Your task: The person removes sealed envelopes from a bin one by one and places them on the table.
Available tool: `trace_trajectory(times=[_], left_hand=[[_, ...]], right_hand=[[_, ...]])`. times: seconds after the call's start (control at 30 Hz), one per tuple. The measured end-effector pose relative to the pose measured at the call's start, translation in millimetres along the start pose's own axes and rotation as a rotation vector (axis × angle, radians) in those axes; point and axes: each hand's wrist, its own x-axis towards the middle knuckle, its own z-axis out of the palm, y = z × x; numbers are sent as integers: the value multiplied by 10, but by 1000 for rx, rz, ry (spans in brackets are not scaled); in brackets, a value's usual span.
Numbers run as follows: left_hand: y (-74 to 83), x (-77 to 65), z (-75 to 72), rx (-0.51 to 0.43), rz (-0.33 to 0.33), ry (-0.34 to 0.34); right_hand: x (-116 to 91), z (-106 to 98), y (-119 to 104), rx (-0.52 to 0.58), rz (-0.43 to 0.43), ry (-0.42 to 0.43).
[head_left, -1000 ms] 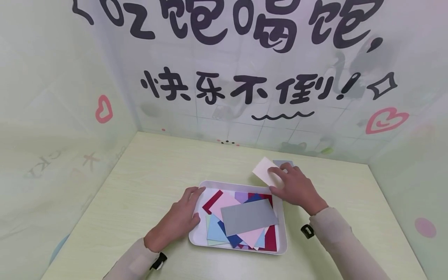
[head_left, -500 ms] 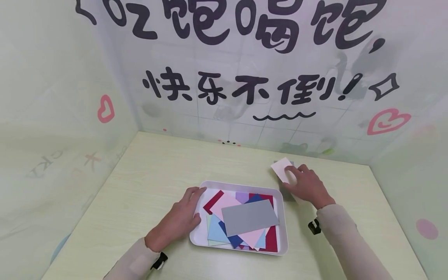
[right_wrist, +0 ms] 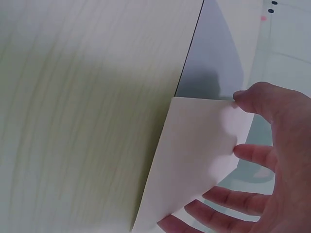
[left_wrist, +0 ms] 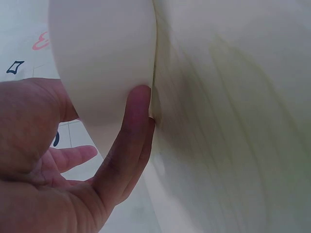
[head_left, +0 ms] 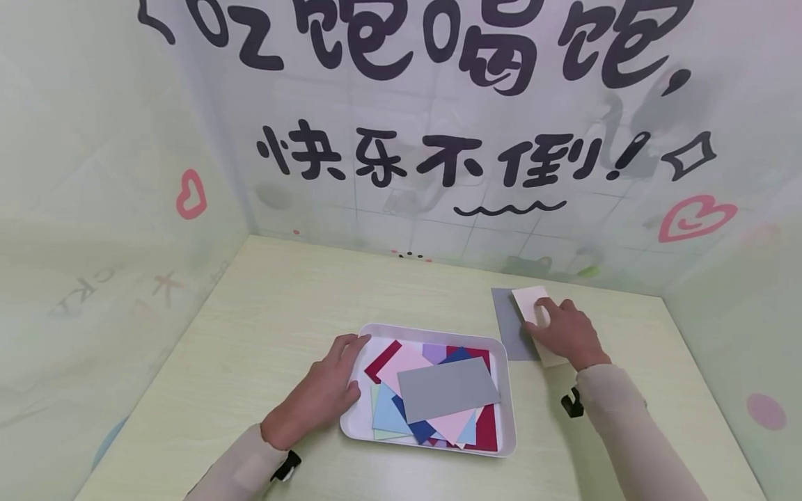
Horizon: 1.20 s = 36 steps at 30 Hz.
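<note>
My left hand [head_left: 318, 394] grips the left side of a white tray [head_left: 351, 422]; in the left wrist view its fingers lie against the outer wall [left_wrist: 104, 53]. Several coloured cards lie overlapping in the tray, with a grey card [head_left: 448, 390] on top. Right of the tray, my right hand [head_left: 567, 332] holds a pale pinkish-white card [head_left: 528, 300] by its edges. That card [right_wrist: 189, 150] partly overlaps another grey card [head_left: 512, 330] lying on the table. Whether the two cards touch all along is hard to tell.
The pale wooden table [head_left: 301, 292] meets a printed wall sheet [head_left: 401, 229] at the back, and similar sheets stand at both sides. Dark straps [head_left: 573, 403] hang below both sleeves.
My right hand has carried the pale card rightwards from the tray's back right corner, turning it more upright, to the grey card's right side. The left hand and tray stay in place.
</note>
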Motion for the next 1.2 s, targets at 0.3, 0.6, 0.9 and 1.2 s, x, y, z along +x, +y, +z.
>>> trace_trajectory(times=[0.3, 0.6, 0.9, 1.2], left_hand=[[8, -2, -5, -4, -13, -2], [0, 0, 0, -4, -25, -16], [4, -7, 1, -7, -15, -2], [16, -17, 1, -8, -7, -2]], right_hand=[[-19, -40, 131, 12, 54, -26], [-28, -48, 220, 7, 121, -55], [-57, -51, 209, -23, 152, -72], [-54, -25, 213, -49, 161, -77]])
